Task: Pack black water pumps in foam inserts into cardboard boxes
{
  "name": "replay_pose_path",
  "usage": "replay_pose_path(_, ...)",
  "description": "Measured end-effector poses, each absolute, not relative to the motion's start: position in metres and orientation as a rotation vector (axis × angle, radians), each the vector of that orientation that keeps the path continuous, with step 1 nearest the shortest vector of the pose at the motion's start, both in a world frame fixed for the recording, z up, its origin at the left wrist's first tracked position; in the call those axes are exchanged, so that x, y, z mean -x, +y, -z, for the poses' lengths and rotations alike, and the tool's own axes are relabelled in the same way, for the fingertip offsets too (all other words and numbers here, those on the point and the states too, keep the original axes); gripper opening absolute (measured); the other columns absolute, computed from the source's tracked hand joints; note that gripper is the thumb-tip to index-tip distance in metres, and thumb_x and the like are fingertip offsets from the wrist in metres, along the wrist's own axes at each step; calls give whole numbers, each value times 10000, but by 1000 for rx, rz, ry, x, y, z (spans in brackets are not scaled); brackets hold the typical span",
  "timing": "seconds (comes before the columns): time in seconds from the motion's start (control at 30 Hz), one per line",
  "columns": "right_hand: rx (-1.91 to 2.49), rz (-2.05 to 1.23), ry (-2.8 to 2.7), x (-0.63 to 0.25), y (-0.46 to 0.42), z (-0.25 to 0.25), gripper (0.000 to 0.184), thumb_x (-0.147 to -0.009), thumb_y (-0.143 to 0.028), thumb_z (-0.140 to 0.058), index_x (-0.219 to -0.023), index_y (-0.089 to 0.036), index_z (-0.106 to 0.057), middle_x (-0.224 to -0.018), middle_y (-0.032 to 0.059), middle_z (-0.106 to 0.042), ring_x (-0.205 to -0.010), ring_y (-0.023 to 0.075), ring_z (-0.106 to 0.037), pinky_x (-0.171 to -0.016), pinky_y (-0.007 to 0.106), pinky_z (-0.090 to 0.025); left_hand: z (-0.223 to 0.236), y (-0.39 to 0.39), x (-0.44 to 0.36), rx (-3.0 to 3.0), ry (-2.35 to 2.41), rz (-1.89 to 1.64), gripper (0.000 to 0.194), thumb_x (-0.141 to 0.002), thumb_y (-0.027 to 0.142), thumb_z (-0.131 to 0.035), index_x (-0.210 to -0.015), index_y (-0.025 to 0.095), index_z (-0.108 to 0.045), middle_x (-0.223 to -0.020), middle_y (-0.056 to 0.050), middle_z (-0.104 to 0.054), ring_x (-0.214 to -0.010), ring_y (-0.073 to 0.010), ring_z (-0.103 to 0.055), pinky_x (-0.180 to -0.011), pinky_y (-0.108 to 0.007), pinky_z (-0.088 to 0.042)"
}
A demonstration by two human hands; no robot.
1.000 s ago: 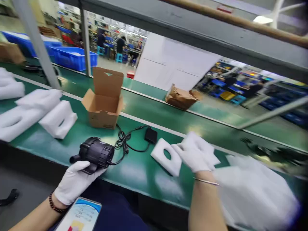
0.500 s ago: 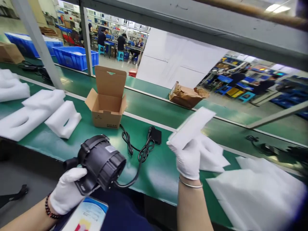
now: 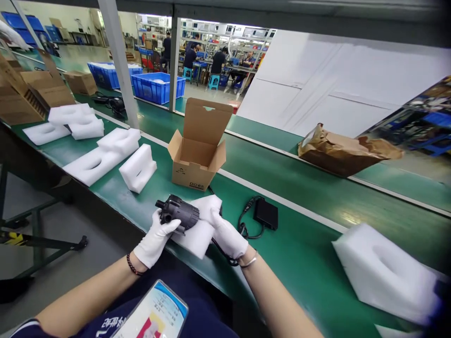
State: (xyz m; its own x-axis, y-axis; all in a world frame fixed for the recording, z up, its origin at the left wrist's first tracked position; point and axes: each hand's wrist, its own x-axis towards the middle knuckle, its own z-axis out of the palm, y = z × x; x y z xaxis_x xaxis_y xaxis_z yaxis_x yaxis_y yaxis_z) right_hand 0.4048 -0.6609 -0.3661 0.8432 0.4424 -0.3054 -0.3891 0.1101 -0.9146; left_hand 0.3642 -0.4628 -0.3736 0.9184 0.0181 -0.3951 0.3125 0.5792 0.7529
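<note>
My left hand, in a white glove, grips a black cylindrical pump from below at the near edge of the green belt. My right hand, also gloved, holds a white foam piece pressed against the pump's end. The pump's black cable runs under my right hand to a black adapter lying on the belt just right of it. An open brown carton stands upright right behind the pump, its flaps raised.
Several white foam blocks lie on the belt to the left, and a large one at the right. A crumpled brown paper package sits on the far belt. Blue bins, cardboard boxes and seated workers are beyond.
My right hand brought the foam piece from the right down onto the pump's end. My left hand lowered the pump toward the belt. The view swung left and pulled back.
</note>
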Motion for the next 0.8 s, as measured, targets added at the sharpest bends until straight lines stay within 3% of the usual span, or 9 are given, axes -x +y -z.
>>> replay_pose_path(0.2, 1413, -760, 25, -419, -663, 364, 812, -924, -780, -332, -1362, -147, -588, -1171, 166, -711, -1059, 274, -697, -1027, 477, -516, 369, -460, -377, -1134, 303, 294, 761, -688, 397, -872, -1244, 183, -398, -1300, -148, -585, -1227, -289, -566, -1078, -467, -431)
replay_pose_path(0.3, 1551, -708, 1, -423, -663, 360, 862, -923, -802, -230, -1349, -152, -604, -1224, 169, -688, -1154, 287, -657, -1088, 473, -467, 365, -464, -375, -1148, 319, 239, 763, -698, 454, -854, -1238, 185, -387, -1357, -170, -550, -1299, -310, -519, -1126, -469, -393)
replay_pose_path(0.4, 2148, -290, -44, -423, -661, 347, 788, -930, -754, -347, -1391, -153, -566, -1393, 193, -570, -1314, 355, -521, -1150, 566, -357, 363, -474, -370, -1171, 364, 137, 823, -684, 464, -861, -1266, 195, -346, -1366, -180, -541, -1300, -314, -529, -1137, -453, -387)
replay_pose_path(0.5, 2522, 206, -521, -422, -649, 326, 638, -917, -602, -545, -1394, -179, -565, -1397, 195, -542, -1256, 384, -524, -1065, 586, -423, 363, -485, -366, -1152, 380, 115, 933, -631, 393, -907, -1321, 218, -304, -1396, -185, -528, -1284, -315, -545, -1116, -441, -412)
replay_pose_path(0.6, 2378, 129, -1196, -419, -632, 314, 369, -984, -398, -515, -1287, -231, -643, -1202, 136, -644, -1024, 259, -627, -908, 428, -547, 367, -490, -365, -1130, 303, 135, 697, -735, 427, -817, -1300, 249, -450, -1364, -121, -586, -1215, -270, -597, -1040, -391, -486)
replay_pose_path(0.67, 2282, 90, -1369, -420, -626, 316, 287, -1004, -314, -470, -1151, -245, -706, -1111, 111, -676, -938, 222, -649, -843, 375, -574, 369, -483, -368, -1170, 270, 123, 465, -873, 569, -596, -1150, 197, -629, -1144, -97, -702, -1101, -257, -658, -926, -368, -555)
replay_pose_path(0.7, 2255, 116, -1400, -423, -626, 321, 269, -997, -305, -477, -1076, -255, -729, -1085, 104, -688, -926, 224, -658, -827, 369, -583, 367, -475, -372, -1214, 283, 101, 534, -881, 633, -518, -1056, 158, -689, -1007, -98, -726, -1050, -265, -675, -866, -353, -578)
replay_pose_path(0.77, 2227, 205, -1403, -432, -630, 333, 223, -967, -338, -536, -1008, -280, -748, -1049, 95, -709, -924, 241, -677, -803, 365, -596, 357, -446, -386, -1349, 302, 32, 567, -776, 681, -611, -917, 144, -727, -885, -110, -720, -1044, -297, -674, -827, -327, -584)
replay_pose_path(0.8, 2221, 252, -1380, -438, -633, 339, 207, -951, -367, -568, -1015, -288, -749, -1027, 92, -716, -914, 248, -687, -783, 359, -602, 347, -426, -395, -1430, 281, -17, 582, -694, 638, -721, -961, 121, -738, -936, -122, -719, -1104, -313, -651, -870, -320, -570)
